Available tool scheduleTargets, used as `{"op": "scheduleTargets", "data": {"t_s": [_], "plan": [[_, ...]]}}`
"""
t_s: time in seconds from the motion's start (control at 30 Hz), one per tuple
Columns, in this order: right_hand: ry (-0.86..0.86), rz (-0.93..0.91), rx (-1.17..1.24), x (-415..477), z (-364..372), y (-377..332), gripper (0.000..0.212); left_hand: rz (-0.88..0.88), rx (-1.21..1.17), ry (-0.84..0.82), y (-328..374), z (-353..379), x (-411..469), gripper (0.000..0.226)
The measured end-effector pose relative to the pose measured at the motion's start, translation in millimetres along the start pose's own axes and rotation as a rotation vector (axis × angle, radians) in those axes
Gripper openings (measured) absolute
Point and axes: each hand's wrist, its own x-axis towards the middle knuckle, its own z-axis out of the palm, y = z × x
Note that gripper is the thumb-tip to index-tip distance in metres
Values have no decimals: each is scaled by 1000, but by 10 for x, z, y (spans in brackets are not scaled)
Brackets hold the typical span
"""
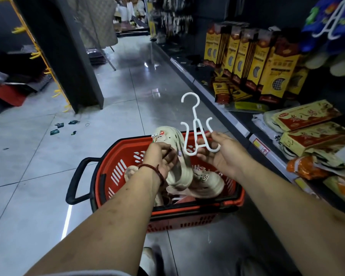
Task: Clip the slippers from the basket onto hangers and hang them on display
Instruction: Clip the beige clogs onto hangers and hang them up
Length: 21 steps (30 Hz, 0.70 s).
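Hanger (pixel 195 116) stands upright, pinched in your right hand (pixel 221 154), just right of the slipper (pixel 180 172) your left hand (pixel 161 156) grips mid-frame.

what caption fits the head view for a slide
Left hand holds a cream slipper, right hand a white hanger, above the red basket.
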Motion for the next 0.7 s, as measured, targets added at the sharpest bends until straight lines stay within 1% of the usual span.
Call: {"op": "scheduleTargets", "data": {"t_s": [0.1, 0.23, 0.27, 0.33, 0.37, 0.43, 0.5, 0.6, 0.63, 0.7], "plan": [[-17, 21, -48, 1, 62, 57, 28, 7, 22, -63, -7, 62, -11, 9], [-60, 40, -172, 7, 127, 143, 22, -14, 28, -162, -4, 99, -26, 18], [-68, 30, -226, 11, 139, 168, 22, -18, 35, -196, -13, 111, -31, 24], [-58, -9, -330, 25, 165, 217, 23, -9, 42, -206, -41, 122, -3, 44], [-44, -33, -368, 30, 182, 234, 22, 1, 42, -197, -54, 123, 4, 45], [-16, -84, -418, 43, 214, 252, 21, 19, 61, -177, -79, 103, 20, 41], [-18, -110, -445, 53, 240, 250, 25, 38, 83, -153, -80, 65, 51, 37], [-35, -79, -407, 38, 265, 213, 30, 87, 135, -137, -66, 12, 116, 24], [-51, -65, -402, 46, 258, 212, 34, 114, 152, -140, -60, 2, 127, 21], [-102, -64, -425, 38, 244, 230, 47, 166, 183, -149, -51, -11, 135, 18]]}}
